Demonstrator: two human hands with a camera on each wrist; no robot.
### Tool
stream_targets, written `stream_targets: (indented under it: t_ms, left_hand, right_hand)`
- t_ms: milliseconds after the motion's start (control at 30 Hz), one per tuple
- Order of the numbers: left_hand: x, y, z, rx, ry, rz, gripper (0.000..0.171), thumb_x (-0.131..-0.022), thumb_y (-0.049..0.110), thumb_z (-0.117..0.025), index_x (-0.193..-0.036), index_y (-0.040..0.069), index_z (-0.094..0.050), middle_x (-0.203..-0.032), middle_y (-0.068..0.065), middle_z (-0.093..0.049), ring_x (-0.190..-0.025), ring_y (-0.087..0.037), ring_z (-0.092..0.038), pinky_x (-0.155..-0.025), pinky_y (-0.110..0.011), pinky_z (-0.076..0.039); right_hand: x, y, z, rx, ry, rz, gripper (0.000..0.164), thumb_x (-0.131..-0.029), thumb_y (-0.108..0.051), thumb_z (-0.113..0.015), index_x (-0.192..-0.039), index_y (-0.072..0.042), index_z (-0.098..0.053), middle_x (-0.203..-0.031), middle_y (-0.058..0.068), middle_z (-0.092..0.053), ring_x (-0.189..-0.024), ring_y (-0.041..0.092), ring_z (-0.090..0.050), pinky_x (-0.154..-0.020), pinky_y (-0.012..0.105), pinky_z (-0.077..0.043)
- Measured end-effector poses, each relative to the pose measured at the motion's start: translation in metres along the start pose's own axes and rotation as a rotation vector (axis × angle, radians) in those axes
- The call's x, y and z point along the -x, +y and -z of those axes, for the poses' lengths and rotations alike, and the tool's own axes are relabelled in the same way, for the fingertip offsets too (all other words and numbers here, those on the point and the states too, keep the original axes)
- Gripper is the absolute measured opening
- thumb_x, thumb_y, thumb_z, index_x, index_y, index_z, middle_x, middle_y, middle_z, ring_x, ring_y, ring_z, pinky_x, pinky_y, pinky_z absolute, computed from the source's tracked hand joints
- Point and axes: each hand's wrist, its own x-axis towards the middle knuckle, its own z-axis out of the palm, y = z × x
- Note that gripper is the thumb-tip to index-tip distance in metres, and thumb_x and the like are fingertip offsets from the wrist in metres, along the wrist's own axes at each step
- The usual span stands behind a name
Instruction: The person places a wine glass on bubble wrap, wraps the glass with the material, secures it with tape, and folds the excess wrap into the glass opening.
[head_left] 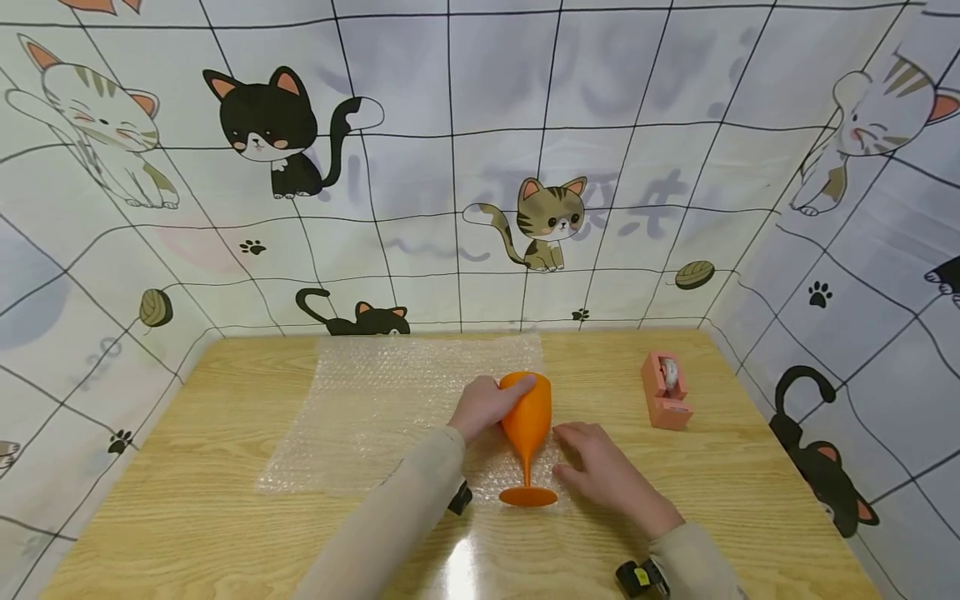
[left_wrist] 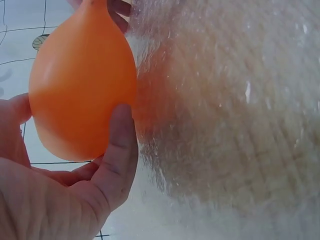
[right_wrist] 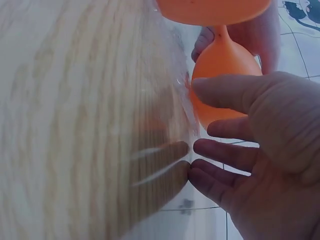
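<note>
An orange goblet [head_left: 528, 421] is on its side over the right part of a sheet of bubble wrap [head_left: 360, 417], its foot towards me. My left hand [head_left: 487, 407] grips the bowl near the rim; in the left wrist view the thumb lies along one side of the orange bowl [left_wrist: 82, 85] and other fingers reach round it. To the right of the goblet, my right hand [head_left: 603, 471] has its fingertips down at the wrap's right edge. The right wrist view shows those fingers [right_wrist: 225, 152] loosely bent, with the thumb apart from them, in front of the goblet.
A pink tape dispenser [head_left: 666, 392] with a roll of tape stands on the wooden table [head_left: 750, 500] to the right. Cat-printed sheeting [head_left: 420, 183] encloses the table at the back and both sides.
</note>
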Motion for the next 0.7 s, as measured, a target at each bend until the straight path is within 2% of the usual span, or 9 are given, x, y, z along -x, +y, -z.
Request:
stream_targets:
  t_ms: [267, 500, 600, 700]
  left_hand:
    - [0.0040, 0.0007, 0.0067, 0.002, -0.006, 0.031, 0.077, -0.089, 0.070, -0.062, -0.110, -0.004, -0.063, -0.101, -0.012, -0.064, -0.084, -0.025, -0.058, -0.077, -0.036, -0.048]
    - [0.0051, -0.0004, 0.0087, 0.001, -0.019, 0.006, 0.072, -0.090, 0.069, -0.061, -0.103, -0.002, -0.063, -0.095, -0.011, -0.062, -0.080, -0.024, -0.057, -0.073, -0.033, -0.046]
    - [0.0045, -0.0018, 0.0081, 0.010, -0.020, -0.002, 0.072, -0.090, 0.068, -0.062, -0.102, -0.002, -0.063, -0.093, -0.011, -0.062, -0.078, -0.024, -0.057, -0.069, -0.032, -0.046]
    - [0.0053, -0.0021, 0.0083, 0.027, -0.023, 0.001, 0.071, -0.090, 0.068, -0.062, -0.103, -0.002, -0.063, -0.092, -0.011, -0.062, -0.076, -0.024, -0.058, -0.067, -0.031, -0.047]
  right_hand:
    - [-0.0024, -0.0061, -0.0015, 0.057, -0.032, -0.033, 0.052, -0.085, -0.013, -0.082, -0.128, 0.011, -0.066, -0.134, 0.022, -0.061, -0.120, 0.039, -0.053, -0.104, 0.054, -0.048]
    - [-0.0017, -0.0069, -0.0005, 0.073, -0.036, -0.014, 0.051, -0.084, -0.015, -0.084, -0.125, 0.011, -0.067, -0.133, 0.022, -0.061, -0.119, 0.039, -0.054, -0.103, 0.054, -0.048]
    - [-0.0018, -0.0066, -0.0012, 0.053, -0.031, -0.022, 0.050, -0.084, -0.014, -0.083, -0.125, 0.011, -0.067, -0.132, 0.022, -0.062, -0.120, 0.040, -0.054, -0.103, 0.055, -0.048]
    - [-0.0031, -0.0069, -0.0014, -0.021, -0.021, -0.061, 0.050, -0.087, -0.013, -0.080, -0.129, 0.011, -0.065, -0.131, 0.023, -0.062, -0.118, 0.039, -0.055, -0.102, 0.055, -0.049]
